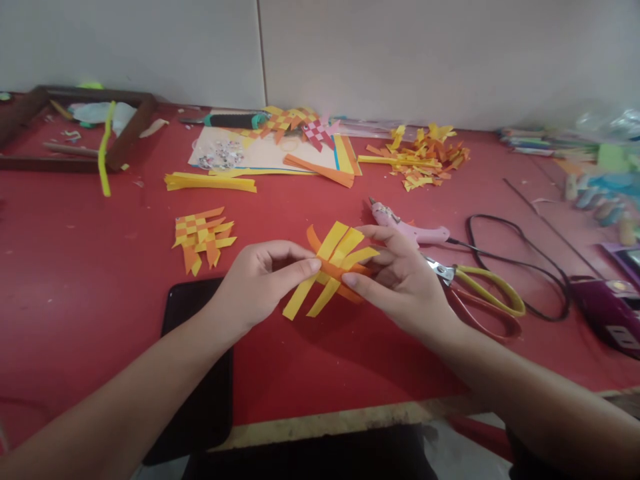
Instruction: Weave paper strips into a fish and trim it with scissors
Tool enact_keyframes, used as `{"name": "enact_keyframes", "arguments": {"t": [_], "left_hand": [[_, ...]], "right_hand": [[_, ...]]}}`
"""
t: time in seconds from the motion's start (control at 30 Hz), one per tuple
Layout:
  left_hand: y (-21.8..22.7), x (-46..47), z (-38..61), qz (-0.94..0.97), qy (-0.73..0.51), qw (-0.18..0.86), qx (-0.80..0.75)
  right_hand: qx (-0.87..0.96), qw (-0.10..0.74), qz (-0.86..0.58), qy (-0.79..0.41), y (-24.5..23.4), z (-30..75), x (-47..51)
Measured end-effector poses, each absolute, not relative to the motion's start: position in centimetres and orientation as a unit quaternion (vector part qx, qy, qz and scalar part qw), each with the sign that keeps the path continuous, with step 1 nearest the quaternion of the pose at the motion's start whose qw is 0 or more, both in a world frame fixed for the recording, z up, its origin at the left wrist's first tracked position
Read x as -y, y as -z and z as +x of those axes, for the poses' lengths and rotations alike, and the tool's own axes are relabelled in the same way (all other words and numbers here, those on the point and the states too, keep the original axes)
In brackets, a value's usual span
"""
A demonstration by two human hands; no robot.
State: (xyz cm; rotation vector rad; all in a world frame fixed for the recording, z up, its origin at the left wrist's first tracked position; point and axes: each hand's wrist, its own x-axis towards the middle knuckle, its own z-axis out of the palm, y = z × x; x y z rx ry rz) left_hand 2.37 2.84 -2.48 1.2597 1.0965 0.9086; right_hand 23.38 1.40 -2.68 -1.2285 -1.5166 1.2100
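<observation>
My left hand (273,273) pinches the left side of a woven piece of yellow and orange paper strips (333,263), thumb on top. On the right side of the same piece, my right hand (400,273) grips it between thumb and fingers. Loose yellow strip ends stick out above and below the weave, and orange ends show at the sides. Both hands hold it a little above the red table. Left of my left hand lies a finished-looking woven paper fish (203,233) in yellow and orange.
A pink glue gun (413,230) with a black cord and scissors (493,293) lie at right. A dark tablet-like slab (200,387) sits under my left forearm. Behind are yellow strips (210,182), orange strips (320,171), a heap of paper scraps (425,157) and a wooden frame (120,147).
</observation>
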Motion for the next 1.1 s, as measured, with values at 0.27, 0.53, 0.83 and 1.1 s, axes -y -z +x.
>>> {"name": "enact_keyframes", "arguments": {"t": [0.27, 0.53, 0.83, 1.1], "left_hand": [[2.7, -2.7, 2.7, 0.513, -0.379, 0.604, -0.479], [2.5, -2.5, 2.6, 0.519, -0.393, 0.599, -0.467], [1.9, -2.2, 2.8, 0.654, -0.446, 0.433, -0.432], [1.4, -1.8, 2.7, 0.785, -0.43, 0.245, -0.372]], "right_hand": [[0.589, 0.426, -0.479, -0.493, 2.9, 23.3, -1.5], [0.614, 0.434, -0.483, -0.448, 3.0, 23.3, -1.5], [0.701, 0.435, -0.465, -0.321, 3.4, 23.4, -1.0], [0.752, 0.445, -0.388, -0.294, 3.3, 24.1, -1.2]]}}
